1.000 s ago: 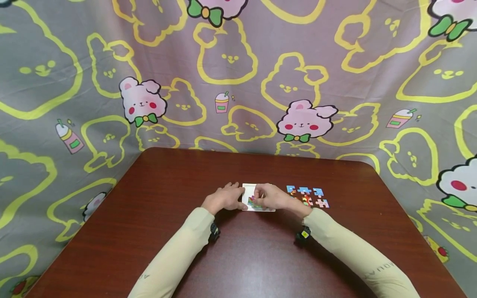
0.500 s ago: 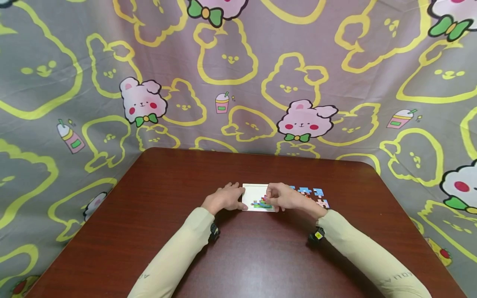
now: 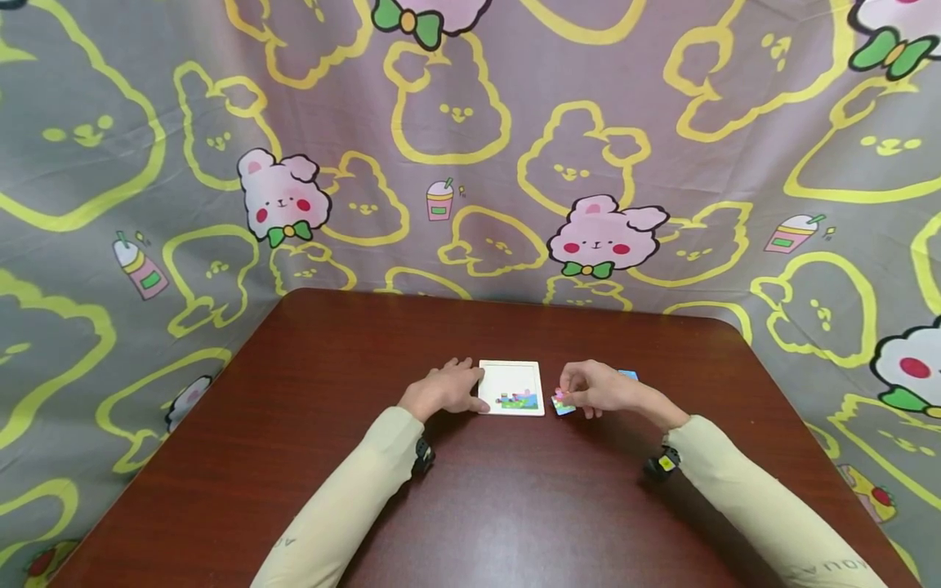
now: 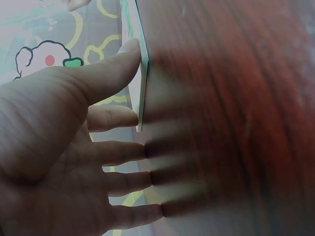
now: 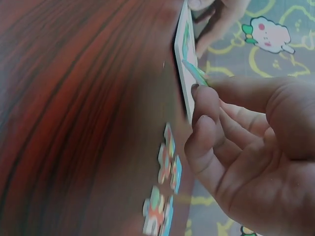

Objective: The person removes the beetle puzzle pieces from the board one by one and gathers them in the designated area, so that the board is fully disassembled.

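My left hand [image 3: 443, 388] steadies a square white puzzle tray [image 3: 506, 376] at its left side. In the left wrist view the thumb lies against the tray edge [image 4: 142, 73], and straight fingertips touch the table. Joined colourful jigsaw pieces [image 3: 519, 401] fill part of the tray's near right area. Just right of the tray, my right hand [image 3: 601, 387] pinches a jigsaw piece [image 3: 562, 403] with pink, green and blue print between thumb and fingertips. The right wrist view shows this thin piece [image 5: 196, 73] edge-on, tilted and raised near the tray.
Loose jigsaw pieces [image 5: 156, 209] lie on the table beneath and beside the right hand; in the head view it hides most, with a blue one [image 3: 628, 374] peeking out. The brown table [image 3: 470, 506] meets a patterned curtain [image 3: 470, 229] behind.
My right hand has moved right, from over the tray to beside it, pinching a piece now plainly seen. More of the tray shows; the loose pieces are more covered. The left hand stays.
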A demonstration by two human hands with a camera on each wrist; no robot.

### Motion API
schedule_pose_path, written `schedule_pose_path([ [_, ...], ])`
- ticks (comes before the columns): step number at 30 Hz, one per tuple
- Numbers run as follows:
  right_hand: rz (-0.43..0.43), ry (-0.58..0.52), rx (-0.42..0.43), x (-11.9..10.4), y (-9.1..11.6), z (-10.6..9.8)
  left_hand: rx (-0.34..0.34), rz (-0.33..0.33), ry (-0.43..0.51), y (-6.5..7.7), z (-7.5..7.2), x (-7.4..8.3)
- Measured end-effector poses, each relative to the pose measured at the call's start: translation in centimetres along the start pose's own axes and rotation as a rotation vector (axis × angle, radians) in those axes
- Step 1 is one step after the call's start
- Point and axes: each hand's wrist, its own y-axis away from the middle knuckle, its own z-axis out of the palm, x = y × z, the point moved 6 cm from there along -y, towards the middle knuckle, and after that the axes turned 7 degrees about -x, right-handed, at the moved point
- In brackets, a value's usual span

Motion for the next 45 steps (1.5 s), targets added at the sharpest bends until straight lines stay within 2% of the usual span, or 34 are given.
schedule_pose_path([
  [11, 0.037, 0.011, -0.013, 1.5, 2.0, -0.7, 0.002, 0.001, 0.001, 0.0, -0.2, 0.2],
  [17, 0.099, 0.014, -0.035, 2.4, 2.3, -0.5, 0.001, 0.001, -0.004, -0.1, -0.3, 0.2],
  [23, 0.106, -0.003, -0.07, 2.6, 2.3, 0.0, 0.004, -0.001, -0.004, -0.1, -0.2, 0.2],
  [35, 0.178, 0.158, -0.073, 2.7, 1.7, -0.4, 0.012, -0.001, 0.007, -0.1, -0.2, 0.1],
  [39, 0.142, 0.156, -0.08, 2.3, 1.5, -0.5, 0.012, 0.003, 0.01, -0.1, -0.1, 0.1],
  [45, 0.098, 0.125, -0.03, 1.3, 0.6, -0.5, 0.019, 0.011, 0.02, -0.2, 0.0, 0.1],
])
